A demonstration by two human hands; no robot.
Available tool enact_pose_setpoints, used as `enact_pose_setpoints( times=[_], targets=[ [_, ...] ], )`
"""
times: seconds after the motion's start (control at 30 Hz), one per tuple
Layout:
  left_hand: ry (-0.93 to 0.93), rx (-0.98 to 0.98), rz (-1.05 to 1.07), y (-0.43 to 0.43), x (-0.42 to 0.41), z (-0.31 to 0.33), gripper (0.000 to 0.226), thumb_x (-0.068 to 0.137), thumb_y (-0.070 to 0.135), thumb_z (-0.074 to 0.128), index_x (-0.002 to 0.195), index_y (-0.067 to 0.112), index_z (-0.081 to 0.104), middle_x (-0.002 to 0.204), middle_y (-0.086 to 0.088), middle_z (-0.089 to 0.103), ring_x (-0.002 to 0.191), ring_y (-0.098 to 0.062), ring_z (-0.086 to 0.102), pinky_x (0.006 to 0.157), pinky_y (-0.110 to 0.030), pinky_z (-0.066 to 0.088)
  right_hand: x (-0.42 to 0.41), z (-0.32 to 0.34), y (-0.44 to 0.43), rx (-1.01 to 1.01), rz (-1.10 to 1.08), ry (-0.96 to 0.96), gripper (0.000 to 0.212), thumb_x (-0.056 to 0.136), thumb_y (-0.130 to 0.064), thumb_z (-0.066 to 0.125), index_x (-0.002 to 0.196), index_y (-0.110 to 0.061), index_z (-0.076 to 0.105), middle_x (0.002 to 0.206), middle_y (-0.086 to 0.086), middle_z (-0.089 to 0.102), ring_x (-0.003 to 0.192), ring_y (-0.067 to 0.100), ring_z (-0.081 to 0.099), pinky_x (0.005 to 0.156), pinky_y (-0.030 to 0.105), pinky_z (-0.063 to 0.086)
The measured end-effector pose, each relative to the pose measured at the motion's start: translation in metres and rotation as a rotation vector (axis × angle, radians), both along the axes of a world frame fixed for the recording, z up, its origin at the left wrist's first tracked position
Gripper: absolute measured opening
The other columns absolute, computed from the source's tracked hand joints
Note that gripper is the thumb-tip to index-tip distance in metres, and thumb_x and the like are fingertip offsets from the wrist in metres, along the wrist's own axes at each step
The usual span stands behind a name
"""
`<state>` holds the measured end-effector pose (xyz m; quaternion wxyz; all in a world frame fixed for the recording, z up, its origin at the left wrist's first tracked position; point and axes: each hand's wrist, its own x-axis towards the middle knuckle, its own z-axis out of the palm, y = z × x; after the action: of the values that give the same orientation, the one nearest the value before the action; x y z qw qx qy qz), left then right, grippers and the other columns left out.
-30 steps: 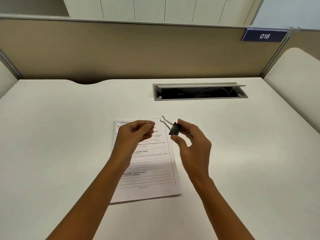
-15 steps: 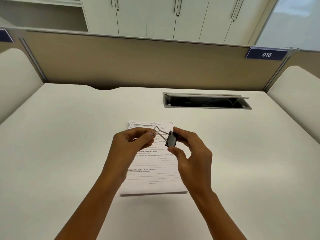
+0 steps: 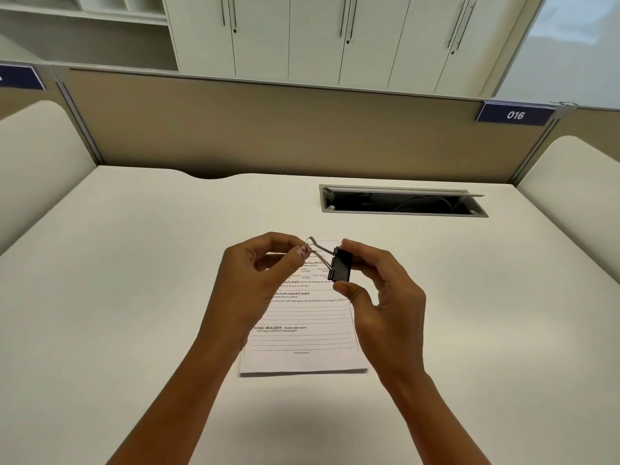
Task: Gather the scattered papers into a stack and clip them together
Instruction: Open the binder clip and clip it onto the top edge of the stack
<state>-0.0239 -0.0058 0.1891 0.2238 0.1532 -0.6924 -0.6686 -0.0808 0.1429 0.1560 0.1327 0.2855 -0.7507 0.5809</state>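
Note:
A neat stack of printed papers (image 3: 303,344) lies flat on the white desk (image 3: 134,297) in front of me. Both hands hover above its upper half. My right hand (image 3: 382,297) grips the black body of a binder clip (image 3: 341,269) between thumb and fingers. My left hand (image 3: 255,280) pinches the clip's silver wire handles at their looped ends. The clip is held in the air, apart from the papers. The hands hide the stack's top edge on the left.
An open cable tray slot (image 3: 402,204) is set in the desk at the back right. A beige partition (image 3: 285,129) with a "016" label (image 3: 515,115) bounds the far edge. Curved side panels (image 3: 577,196) stand at both sides.
My left hand has moved right and taken hold of the clip's wire handles. The clip has turned so its black body stands upright. The camera has tilted upward.

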Motion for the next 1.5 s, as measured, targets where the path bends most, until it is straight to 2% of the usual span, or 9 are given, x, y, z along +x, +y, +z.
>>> enact_pose_setpoints(
  times=[0.1,0.17,0.3,0.53,0.73,0.97,1.07,1.23,1.5],
  targets=[
    [-0.016,0.017,0.020,0.001,0.001,0.000,0.010,0.064,0.035,0.072,0.071,0.028,0.072,0.071,0.004,0.072,0.080,-0.017,0.070,0.090,-0.046,0.053,0.004,0.001,-0.001,-0.175,0.069,-0.158,0.052,0.073,0.017,0.068,0.114,-0.016,0.063,0.110,-0.006,0.070,0.104,0.010,0.066,0.091,0.021,0.051],
    [-0.030,0.117,0.009,0.004,0.001,-0.001,0.006,0.074,0.022,0.070,0.068,0.021,0.071,0.069,0.001,0.070,0.079,-0.018,0.068,0.091,-0.045,0.053,0.007,0.001,-0.003,-0.308,0.120,-0.257,0.053,0.073,0.021,0.065,0.113,-0.015,0.064,0.108,-0.005,0.071,0.106,0.013,0.066,0.091,0.023,0.052],
    [-0.114,0.517,-0.090,0.008,-0.001,-0.002,0.026,0.086,0.006,0.056,0.063,0.014,0.065,0.065,-0.002,0.065,0.073,-0.019,0.065,0.086,-0.044,0.055,0.009,0.005,-0.004,-0.472,0.192,-0.374,0.049,0.076,0.022,0.061,0.113,-0.010,0.064,0.110,0.002,0.072,0.106,0.016,0.067,0.089,0.021,0.053],
    [-0.269,0.912,-0.316,0.025,0.002,-0.015,0.008,0.071,0.008,0.071,0.076,0.009,0.066,0.074,-0.005,0.064,0.066,-0.017,0.065,0.074,-0.043,0.058,0.016,0.011,-0.009,-0.572,0.319,-0.491,0.040,0.082,0.014,0.058,0.116,-0.007,0.063,0.110,0.005,0.072,0.105,0.016,0.067,0.084,0.018,0.052],
    [-0.134,0.703,-0.026,0.015,-0.001,-0.019,0.016,0.083,0.005,0.060,0.069,0.005,0.068,0.066,-0.006,0.067,0.069,-0.020,0.068,0.077,-0.038,0.059,0.007,0.009,-0.002,-0.297,0.185,-0.429,0.038,0.079,-0.015,0.071,0.116,-0.012,0.065,0.111,-0.001,0.072,0.107,0.011,0.066,0.094,0.026,0.052],
    [-0.100,0.102,0.167,0.002,0.005,-0.020,0.009,0.080,0.009,0.068,0.072,0.011,0.071,0.069,-0.004,0.072,0.074,-0.019,0.069,0.087,-0.041,0.055,-0.005,0.020,0.002,-0.253,0.053,-0.434,0.017,0.084,-0.025,0.067,0.091,-0.010,0.070,0.081,0.005,0.074,0.074,0.018,0.071,0.074,0.028,0.056],
    [-0.115,0.042,0.180,0.003,0.006,-0.020,0.008,0.079,0.013,0.070,0.072,0.016,0.071,0.069,0.000,0.073,0.075,-0.016,0.070,0.089,-0.043,0.054,-0.008,0.019,0.004,-0.241,-0.012,-0.420,0.015,0.089,-0.021,0.063,0.085,-0.008,0.070,0.076,0.006,0.073,0.068,0.018,0.069,0.076,0.039,0.058],
    [-0.100,-0.022,0.161,0.006,0.009,-0.020,0.004,0.075,0.020,0.073,0.073,0.020,0.071,0.073,0.000,0.074,0.078,-0.014,0.071,0.077,-0.028,0.050,-0.009,0.020,0.006,-0.203,0.007,-0.431,0.014,0.080,-0.028,0.072,0.086,-0.016,0.069,0.078,0.002,0.074,0.073,0.017,0.071,0.073,0.023,0.055],
    [-0.066,0.012,0.121,0.002,0.008,-0.020,0.005,0.081,0.013,0.068,0.078,0.015,0.071,0.075,-0.002,0.075,0.075,-0.011,0.071,0.079,-0.027,0.050,-0.018,0.018,0.010,-0.318,0.091,-0.512,0.003,0.083,-0.003,0.068,0.085,-0.002,0.070,0.069,0.008,0.071,0.061,0.021,0.069,0.067,0.032,0.059]
  ],
)
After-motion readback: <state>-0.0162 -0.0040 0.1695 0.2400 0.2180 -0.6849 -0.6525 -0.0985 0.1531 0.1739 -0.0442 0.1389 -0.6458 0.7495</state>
